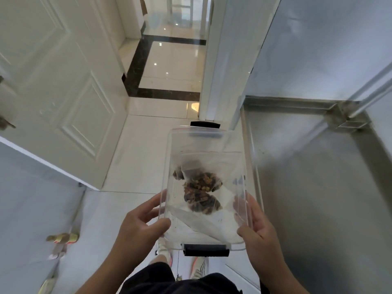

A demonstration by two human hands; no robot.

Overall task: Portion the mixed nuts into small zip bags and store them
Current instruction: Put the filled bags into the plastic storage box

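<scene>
I carry a clear plastic storage box (180, 236) with black clasps at its near and far ends, held at waist height over the tiled floor. Inside lie small clear zip bags (210, 164) with red seal lines, each holding a dark clump of mixed nuts (200, 193). My left hand (140, 225) grips the box's left wall, thumb over the rim. At the right wall, my right hand (257, 230) holds on with its fingers curled inside.
A stainless steel counter (318, 170) with a raised edge stands right beside the box. A white panelled door (55, 92) stands open at the left. Ahead is a glossy tiled hallway (169, 66) with a black border. A bottle (62, 238) lies on the floor at lower left.
</scene>
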